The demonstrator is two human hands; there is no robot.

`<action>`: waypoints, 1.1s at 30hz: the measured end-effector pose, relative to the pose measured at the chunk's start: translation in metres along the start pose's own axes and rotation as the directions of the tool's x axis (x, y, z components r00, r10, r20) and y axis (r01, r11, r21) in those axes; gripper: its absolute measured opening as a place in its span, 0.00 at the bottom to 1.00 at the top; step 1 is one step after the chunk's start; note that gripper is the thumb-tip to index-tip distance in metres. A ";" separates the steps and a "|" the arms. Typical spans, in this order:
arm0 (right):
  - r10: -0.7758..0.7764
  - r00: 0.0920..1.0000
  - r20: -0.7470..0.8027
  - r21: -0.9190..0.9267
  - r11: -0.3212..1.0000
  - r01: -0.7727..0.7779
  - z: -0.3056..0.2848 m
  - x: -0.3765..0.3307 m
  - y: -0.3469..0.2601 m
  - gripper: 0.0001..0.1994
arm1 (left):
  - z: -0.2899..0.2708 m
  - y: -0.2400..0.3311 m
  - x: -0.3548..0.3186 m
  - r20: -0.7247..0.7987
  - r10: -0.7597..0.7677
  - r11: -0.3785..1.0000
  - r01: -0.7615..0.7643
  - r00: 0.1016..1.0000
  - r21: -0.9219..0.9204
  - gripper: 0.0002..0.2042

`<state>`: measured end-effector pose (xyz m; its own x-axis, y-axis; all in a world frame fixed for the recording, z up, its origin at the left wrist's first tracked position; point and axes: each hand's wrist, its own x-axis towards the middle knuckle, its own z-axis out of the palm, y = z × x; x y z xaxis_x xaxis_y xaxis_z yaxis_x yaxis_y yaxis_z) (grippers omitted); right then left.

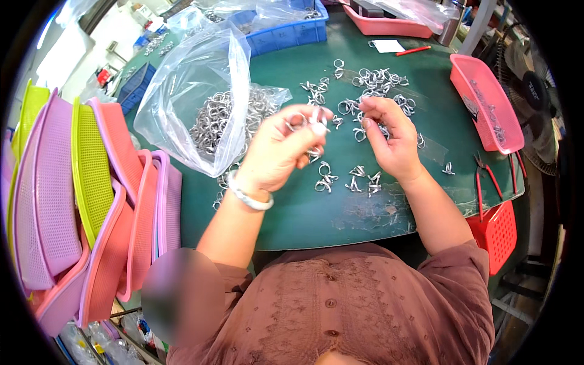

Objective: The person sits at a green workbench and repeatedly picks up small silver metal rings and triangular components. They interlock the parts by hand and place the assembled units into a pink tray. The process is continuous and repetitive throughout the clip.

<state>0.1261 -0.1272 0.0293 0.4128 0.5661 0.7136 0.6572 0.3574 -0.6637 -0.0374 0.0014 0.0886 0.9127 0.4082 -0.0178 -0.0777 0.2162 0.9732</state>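
Observation:
My left hand [277, 149], with a pale bangle on its wrist, is closed on several silver metal rings [317, 117] held up over the green table [280, 219]. My right hand [392, 137] is beside a loose pile of the same rings [380, 79], thumb and fingers apart; its fingertips come close to the pile, and I see nothing held in it. Small clusters of rings [325, 177] lie between and below the hands. To the left, a clear plastic bag [176, 91] lies open with a heap of rings [219, 121] at its mouth.
Stacked purple, green and pink baskets [52, 194] stand at the left. A blue crate [286, 33] sits at the back. On the right are a pink tray [486, 103] holding some rings, red-handled pliers [483, 176], a red basket [499, 237] and a fan [532, 91]. A red pen [413, 51] lies farther back.

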 end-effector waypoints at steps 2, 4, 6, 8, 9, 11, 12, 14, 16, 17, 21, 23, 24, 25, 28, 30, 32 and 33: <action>-0.002 1.000 0.024 -0.026 1.000 0.002 -0.004 -0.001 0.001 0.16 | -0.002 0.026 -0.004 -0.101 0.184 0.965 -0.160 0.978 0.207 0.10; -0.024 0.999 0.026 -0.028 0.999 0.025 -0.001 0.000 -0.003 0.13 | -0.021 0.043 -0.002 -0.112 0.468 0.827 -0.390 0.877 0.405 0.10; -0.057 0.995 0.083 -0.061 0.996 0.062 -0.003 0.001 -0.003 0.12 | -0.055 0.060 0.001 -0.127 0.670 0.530 -0.352 0.731 0.772 0.13; -0.023 0.995 0.099 -0.043 0.999 0.027 0.000 0.000 -0.004 0.10 | -0.098 0.067 0.005 -0.025 0.721 0.078 -0.045 0.692 0.996 0.17; -0.018 0.993 0.117 -0.035 0.999 0.022 0.001 -0.001 -0.003 0.10 | -0.116 0.067 0.007 0.034 0.694 -0.122 0.070 0.719 0.990 0.18; -0.016 0.985 0.171 -0.034 0.999 0.022 0.000 -0.003 0.001 0.10 | -0.111 0.071 0.008 0.136 0.628 -0.318 0.093 0.766 0.943 0.19; -0.019 0.981 0.195 -0.039 0.999 0.027 0.000 -0.004 0.002 0.09 | -0.103 0.071 0.004 0.145 0.607 -0.310 0.064 0.781 0.949 0.18; -0.017 0.971 0.240 -0.065 0.997 0.034 0.000 -0.007 0.005 0.09 | -0.076 0.068 0.002 0.232 0.608 -0.354 -0.002 0.759 0.935 0.17; 0.000 0.963 0.269 -0.069 0.997 0.019 0.001 -0.009 0.006 0.08 | -0.050 0.057 -0.001 0.370 0.637 -0.468 -0.043 0.676 0.883 0.15; -0.001 0.961 0.277 -0.065 0.998 0.019 0.002 -0.010 0.006 0.08 | -0.035 0.046 -0.006 0.327 0.615 -0.306 -0.164 0.718 0.938 0.14; -0.018 0.951 0.309 -0.066 0.997 0.041 0.006 -0.011 0.008 0.07 | -0.001 -0.018 -0.011 0.204 0.332 0.028 -0.226 0.921 0.974 0.11; 0.001 0.950 0.314 -0.073 0.997 0.023 0.004 -0.011 0.007 0.06 | -0.005 -0.038 -0.006 0.123 0.216 0.028 -0.132 0.969 0.991 0.08; 0.011 0.949 0.315 -0.079 0.997 0.015 0.003 -0.010 0.006 0.06 | -0.013 -0.049 0.000 0.111 0.195 0.042 -0.122 0.974 0.992 0.07; 0.041 0.943 0.329 -0.082 0.997 -0.014 0.003 -0.010 0.004 0.07 | -0.019 -0.057 0.004 0.098 0.173 0.058 -0.109 0.980 0.992 0.06; 0.017 0.940 0.340 -0.079 0.997 0.011 0.004 -0.011 0.007 0.07 | -0.028 -0.066 0.014 -0.039 0.200 0.423 -0.050 0.979 0.905 0.04; 0.013 0.946 0.323 -0.074 0.997 0.011 0.004 -0.011 0.006 0.07 | -0.028 -0.059 0.021 -0.131 -0.124 0.884 0.170 0.984 0.435 0.06; 0.017 0.954 0.298 -0.063 0.998 0.002 0.005 -0.011 0.004 0.07 | -0.016 -0.047 0.020 -0.085 -0.227 0.973 0.230 0.970 0.032 0.07; 0.028 0.960 0.280 -0.052 0.999 -0.015 0.006 -0.012 0.003 0.07 | -0.017 -0.047 0.022 -0.016 -0.241 0.967 0.239 0.970 -0.092 0.08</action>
<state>0.1192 -0.1282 0.0177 0.2384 0.7612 0.6031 0.6827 0.3103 -0.6616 -0.0203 0.0152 0.0383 0.8981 0.3578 -0.2559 0.1063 0.3880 0.9155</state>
